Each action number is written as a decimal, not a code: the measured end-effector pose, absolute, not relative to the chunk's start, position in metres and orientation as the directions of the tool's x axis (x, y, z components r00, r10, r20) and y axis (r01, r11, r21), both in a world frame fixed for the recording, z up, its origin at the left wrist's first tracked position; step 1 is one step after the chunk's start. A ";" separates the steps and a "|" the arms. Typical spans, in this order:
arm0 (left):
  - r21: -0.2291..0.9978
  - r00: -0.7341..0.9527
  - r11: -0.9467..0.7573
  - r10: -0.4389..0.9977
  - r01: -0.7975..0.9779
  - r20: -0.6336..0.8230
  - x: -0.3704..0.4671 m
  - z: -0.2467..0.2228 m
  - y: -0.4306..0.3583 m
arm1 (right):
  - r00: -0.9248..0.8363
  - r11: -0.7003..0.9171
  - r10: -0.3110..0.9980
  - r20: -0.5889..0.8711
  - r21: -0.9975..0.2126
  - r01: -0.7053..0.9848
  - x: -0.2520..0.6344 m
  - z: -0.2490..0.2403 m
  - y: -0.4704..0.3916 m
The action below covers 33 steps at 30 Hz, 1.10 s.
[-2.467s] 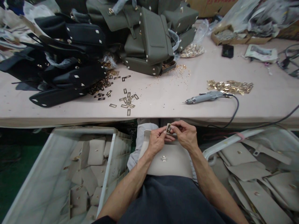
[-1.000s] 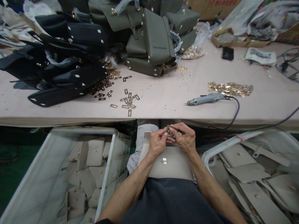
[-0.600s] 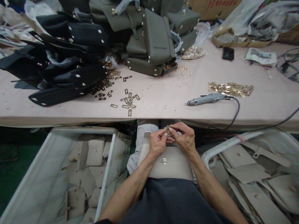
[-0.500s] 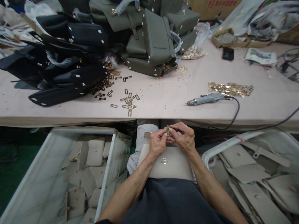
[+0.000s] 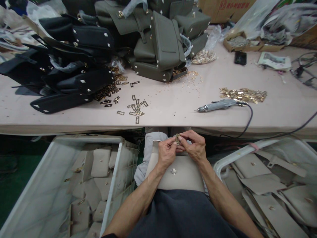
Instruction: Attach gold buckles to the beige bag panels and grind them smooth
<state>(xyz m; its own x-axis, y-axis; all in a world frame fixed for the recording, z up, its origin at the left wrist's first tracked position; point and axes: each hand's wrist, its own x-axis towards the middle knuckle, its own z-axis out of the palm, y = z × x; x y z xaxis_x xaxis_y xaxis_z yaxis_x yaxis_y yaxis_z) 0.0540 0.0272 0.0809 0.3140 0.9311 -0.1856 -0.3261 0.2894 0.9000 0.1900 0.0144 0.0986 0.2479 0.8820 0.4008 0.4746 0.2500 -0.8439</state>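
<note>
L hand (image 5: 166,153) & R hand (image 5: 196,145) both pinched a sm. rect. gold-toned metal plate (image 5: 177,139) betw. thumb & fingertips, barely parted, over far end of beige leather-look bag (image 5: 184,180) w/ silvery clasp (image 5: 173,171).

metal piece (image 5: 177,138) part-hidden by fingers (image 5: 183,142), right bin (image 5: 230,157) cropped

Across the desk (image 5: 163,114): black handbags (image 5: 94,35) heaped left, grey-green handbags (image 5: 165,39) piled beside them. Farther right I note a cardboard carton (image 5: 215,13) with red print, an open cardboard tray (image 5: 244,49), a flat black object (image 5: 240,58), a pale printed packet (image 5: 274,61).
</note>
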 end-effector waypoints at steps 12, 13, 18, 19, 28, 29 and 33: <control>0.898 0.292 0.282 0.939 -0.339 -0.185 0.056 0.078 0.027 | 0.260 0.246 0.885 0.386 -0.863 0.441 0.191 0.090 0.015; 0.898 0.287 0.285 0.939 -0.334 -0.191 0.056 0.078 0.027 | 0.264 0.228 0.891 0.369 -0.867 0.442 0.191 0.090 0.015; 0.912 0.277 0.274 0.942 -0.305 -0.190 0.058 0.079 0.026 | 0.268 0.102 0.942 0.202 -0.933 0.344 0.191 0.097 0.019; 0.915 0.278 0.268 0.943 -0.302 -0.184 0.057 0.079 0.026 | 0.259 0.088 0.949 0.179 -0.941 0.328 0.191 0.099 0.020; 0.917 0.265 0.270 0.945 -0.294 -0.193 0.052 0.081 0.032 | 0.198 0.145 0.957 0.213 -0.940 0.308 0.187 0.101 0.029; 0.918 0.256 0.267 0.947 -0.293 -0.194 0.052 0.081 0.032 | 0.192 0.139 0.960 0.206 -0.940 0.313 0.186 0.101 0.028; 0.926 0.233 0.261 0.952 -0.273 -0.200 0.054 0.084 0.030 | 0.271 0.047 0.954 0.130 -0.955 0.294 0.201 0.107 0.035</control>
<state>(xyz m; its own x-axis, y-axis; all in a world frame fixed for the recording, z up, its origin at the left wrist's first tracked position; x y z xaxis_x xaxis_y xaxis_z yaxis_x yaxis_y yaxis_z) 0.0538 0.0302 0.0836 0.2328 0.9518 -0.1998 -0.2731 0.2612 0.9259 0.2013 0.0347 0.1069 0.2708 0.9538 0.1302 0.2945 0.0467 -0.9545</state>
